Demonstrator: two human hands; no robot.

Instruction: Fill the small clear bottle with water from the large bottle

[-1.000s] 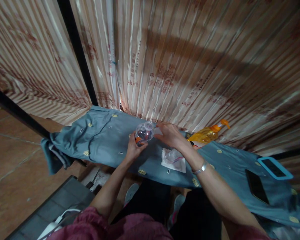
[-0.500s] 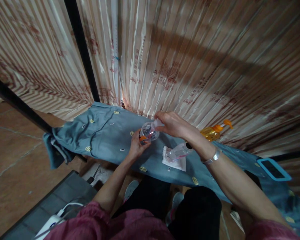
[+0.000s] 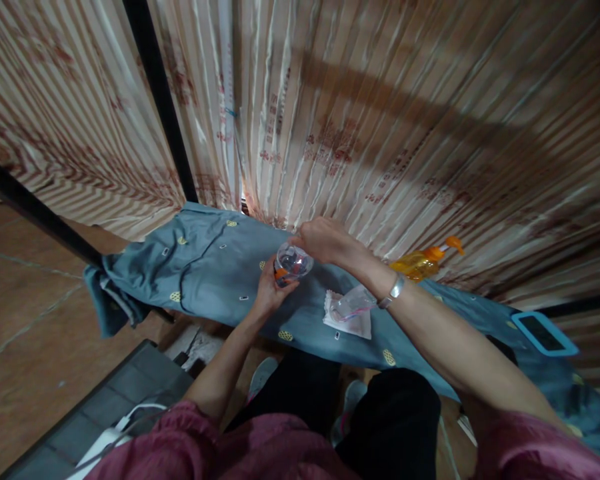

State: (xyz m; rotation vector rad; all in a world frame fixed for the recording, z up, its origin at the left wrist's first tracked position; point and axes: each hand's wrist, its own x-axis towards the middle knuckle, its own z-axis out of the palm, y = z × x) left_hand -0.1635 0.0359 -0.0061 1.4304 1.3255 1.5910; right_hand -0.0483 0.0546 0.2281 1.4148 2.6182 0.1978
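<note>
My left hand (image 3: 271, 288) is wrapped round the side of a clear round plastic cup (image 3: 296, 260), which has an orange patch near the fingers. Above the cup's far rim, my right hand (image 3: 325, 239) is closed with its knuckles up. Its fingertips bend down at the rim, and whatever they hold is hidden from me. Just right of the cup, a clear bottle (image 3: 351, 303) lies tilted across a white packet or folded wipe (image 3: 355, 327), its upper end covered by my right forearm. An orange pump bottle of yellow liquid (image 3: 417, 265) is beyond that wrist.
A grey-blue cloth with pineapple prints (image 3: 215, 267) covers the narrow bench. On its right end is a blue-framed device (image 3: 545, 333). Striped curtain (image 3: 340, 133) hangs behind, dark poles (image 3: 163, 100) stand left, and a grey box (image 3: 130, 380) carries a white cabled device.
My right hand has shifted left and rolled over the cup's rim; the pale piece seen at its fingertips is now out of sight. My left hand keeps its grip on the cup.
</note>
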